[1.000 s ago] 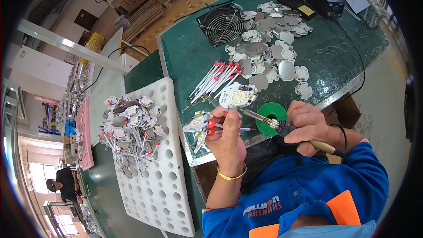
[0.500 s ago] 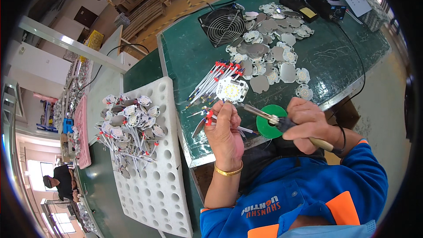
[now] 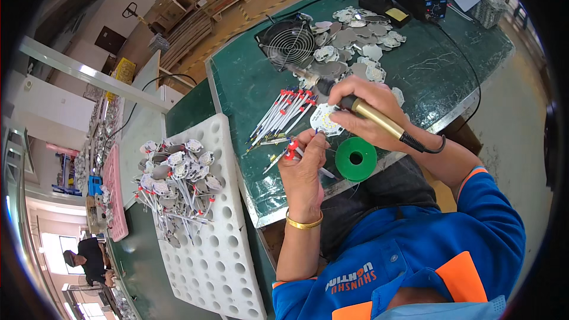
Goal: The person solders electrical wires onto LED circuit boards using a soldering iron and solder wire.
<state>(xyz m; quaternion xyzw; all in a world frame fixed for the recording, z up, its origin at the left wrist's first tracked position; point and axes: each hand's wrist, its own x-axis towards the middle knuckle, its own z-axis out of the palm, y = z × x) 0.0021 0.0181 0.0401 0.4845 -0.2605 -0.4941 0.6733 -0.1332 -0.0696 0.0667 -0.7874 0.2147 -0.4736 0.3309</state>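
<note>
The left hand [image 3: 302,172] is closed in a pinch, its fingers curled around slim white leads with red collars [image 3: 292,148], thumb and forefinger at the lower edge of a white octagonal circuit board with yellow LEDs [image 3: 322,120]. The right hand [image 3: 374,109] is wrapped round a gold-handled soldering iron [image 3: 382,123], its tip pointing away toward the fan, while its thumb lies at the board's right edge; whether it grips the board, I cannot tell. The board looks light, thin and stiff, best taken by its rim, clear of the LEDs; the leads seem flexible, easiest held at the collars. Just beside sits a green plastic spool [image 3: 344,169]; beyond, a bundle of red-collared white leads [image 3: 281,115], loose boards [image 3: 351,38] and a black square fan [image 3: 287,44] on the green table [image 3: 450,68].
</note>
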